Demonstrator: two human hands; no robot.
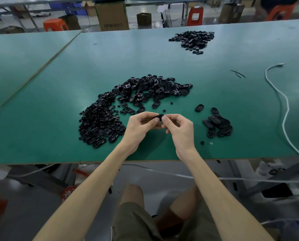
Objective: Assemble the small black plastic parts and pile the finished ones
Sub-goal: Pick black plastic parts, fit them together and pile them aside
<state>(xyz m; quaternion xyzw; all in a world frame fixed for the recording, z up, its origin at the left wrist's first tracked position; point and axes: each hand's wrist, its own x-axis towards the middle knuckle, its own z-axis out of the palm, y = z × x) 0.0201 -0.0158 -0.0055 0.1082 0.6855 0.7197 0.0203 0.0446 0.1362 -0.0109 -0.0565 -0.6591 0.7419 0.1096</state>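
Our left hand [141, 126] and right hand [179, 129] meet over the near middle of the green table [58, 84]. The thumbs and forefingers curl inward and pinch one small black plastic part [160, 117] between them. That part sits right at the fingertips of both hands, just above the table surface. The fingers cover most of it, so we cannot tell how far it is put together.

From the head view, we see the large heap of loose parts [127, 108] lying just beside the left hand. It curves up and round beyond both hands, with oval shells at the far side and smaller round pieces at the left. To the right of the right hand, near but apart from it, lies a smaller pile [218, 125] of oval pieces. A single oval shell [199, 108] rests between that pile and the heap. Near the right wrist lie a tiny round black piece [202, 142] and a pale ring [211, 143]. A far pile [193, 40] sits well apart, toward the table's back edge. A white cable [284, 110] snakes down the right side of the table
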